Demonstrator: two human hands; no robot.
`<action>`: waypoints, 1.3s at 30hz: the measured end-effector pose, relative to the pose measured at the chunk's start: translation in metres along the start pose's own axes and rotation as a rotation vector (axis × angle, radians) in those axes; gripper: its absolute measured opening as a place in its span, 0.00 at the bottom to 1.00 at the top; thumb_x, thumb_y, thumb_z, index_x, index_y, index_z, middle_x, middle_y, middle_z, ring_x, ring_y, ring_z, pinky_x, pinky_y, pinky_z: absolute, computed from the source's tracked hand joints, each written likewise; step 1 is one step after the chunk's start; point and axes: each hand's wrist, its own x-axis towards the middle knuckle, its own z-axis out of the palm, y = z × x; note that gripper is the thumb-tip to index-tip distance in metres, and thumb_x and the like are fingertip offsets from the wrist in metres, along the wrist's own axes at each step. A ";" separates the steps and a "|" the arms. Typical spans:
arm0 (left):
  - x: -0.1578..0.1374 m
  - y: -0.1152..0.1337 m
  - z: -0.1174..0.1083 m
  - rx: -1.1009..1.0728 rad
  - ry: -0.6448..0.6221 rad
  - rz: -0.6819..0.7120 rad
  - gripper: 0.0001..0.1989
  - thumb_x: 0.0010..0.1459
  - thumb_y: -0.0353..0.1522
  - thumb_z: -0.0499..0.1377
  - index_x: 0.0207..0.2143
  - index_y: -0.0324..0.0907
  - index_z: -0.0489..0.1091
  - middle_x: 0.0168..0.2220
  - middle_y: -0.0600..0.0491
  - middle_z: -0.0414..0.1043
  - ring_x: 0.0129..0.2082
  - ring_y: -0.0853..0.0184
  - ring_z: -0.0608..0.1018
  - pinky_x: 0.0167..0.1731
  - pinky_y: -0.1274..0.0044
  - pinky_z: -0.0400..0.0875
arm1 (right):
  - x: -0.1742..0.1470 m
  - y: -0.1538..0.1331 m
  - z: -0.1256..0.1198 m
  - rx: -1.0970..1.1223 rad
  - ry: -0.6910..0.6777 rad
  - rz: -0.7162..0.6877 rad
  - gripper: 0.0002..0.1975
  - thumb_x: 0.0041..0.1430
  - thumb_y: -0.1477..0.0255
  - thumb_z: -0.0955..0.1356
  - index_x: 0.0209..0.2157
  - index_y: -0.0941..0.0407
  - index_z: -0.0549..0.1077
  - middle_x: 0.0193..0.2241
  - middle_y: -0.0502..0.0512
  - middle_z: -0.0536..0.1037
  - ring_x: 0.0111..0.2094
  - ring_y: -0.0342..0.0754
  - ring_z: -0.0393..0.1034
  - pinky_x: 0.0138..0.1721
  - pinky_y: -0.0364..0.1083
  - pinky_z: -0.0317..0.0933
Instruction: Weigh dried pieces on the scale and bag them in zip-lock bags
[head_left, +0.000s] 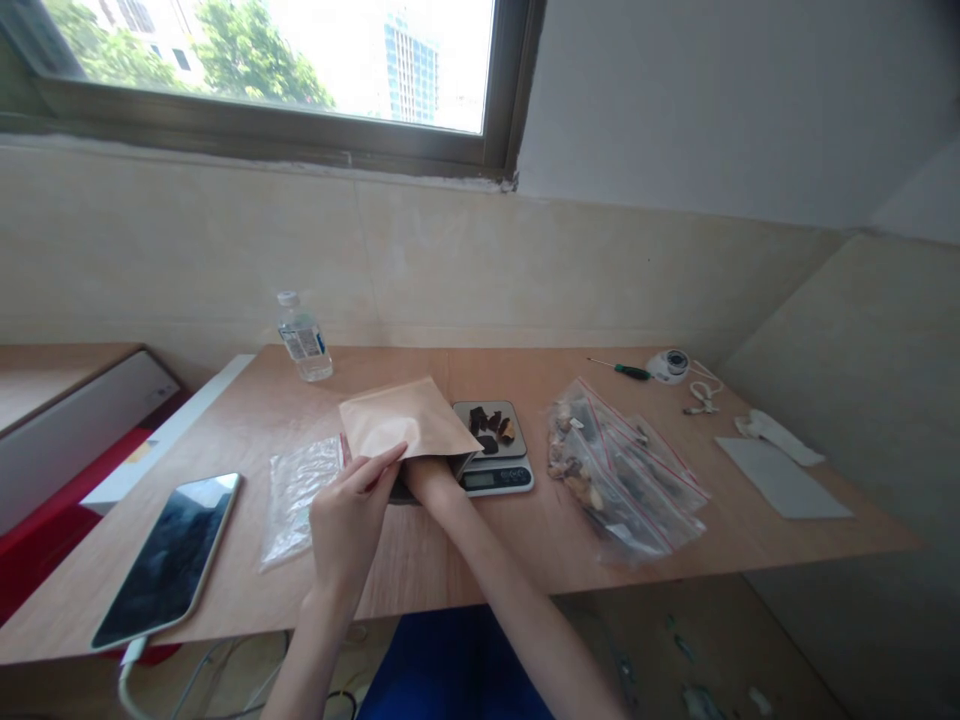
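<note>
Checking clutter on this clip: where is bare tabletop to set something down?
Bare wood lies between the scale and the zip bags, behind the envelope beside the bottle, and along the front edge below the bags. Crowded around the left hand, envelope and scale.

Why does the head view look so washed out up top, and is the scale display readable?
Head view: the window is overexposed, and daylight from it reflects as glare on the phone screen. The wide lens bows the table edges and wall lines. The scale display is too small and soft to read. The left hand is sharp; the right hand is hidden inside the paper pouch.
</note>
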 end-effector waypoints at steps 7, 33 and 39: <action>0.008 -0.007 -0.001 -0.018 0.029 -0.060 0.11 0.57 0.35 0.56 0.40 0.48 0.77 0.33 0.56 0.78 0.30 0.68 0.78 0.29 0.80 0.67 | -0.064 -0.022 -0.032 0.092 -0.040 0.066 0.21 0.59 0.86 0.57 0.49 0.57 0.70 0.41 0.59 0.77 0.45 0.52 0.71 0.47 0.50 0.65; 0.028 -0.030 -0.007 -0.069 0.099 -0.215 0.10 0.53 0.39 0.59 0.36 0.50 0.78 0.33 0.56 0.80 0.32 0.64 0.80 0.32 0.76 0.68 | -0.084 0.087 -0.024 -0.517 0.285 0.046 0.10 0.61 0.75 0.63 0.42 0.56 0.74 0.48 0.61 0.73 0.47 0.55 0.64 0.45 0.53 0.60; 0.026 -0.027 -0.003 -0.072 0.080 -0.202 0.10 0.53 0.38 0.59 0.36 0.49 0.78 0.34 0.55 0.79 0.31 0.64 0.80 0.32 0.76 0.68 | -0.090 0.026 -0.027 -0.194 0.383 -0.126 0.15 0.60 0.81 0.59 0.45 0.58 0.72 0.42 0.59 0.73 0.45 0.49 0.65 0.48 0.49 0.61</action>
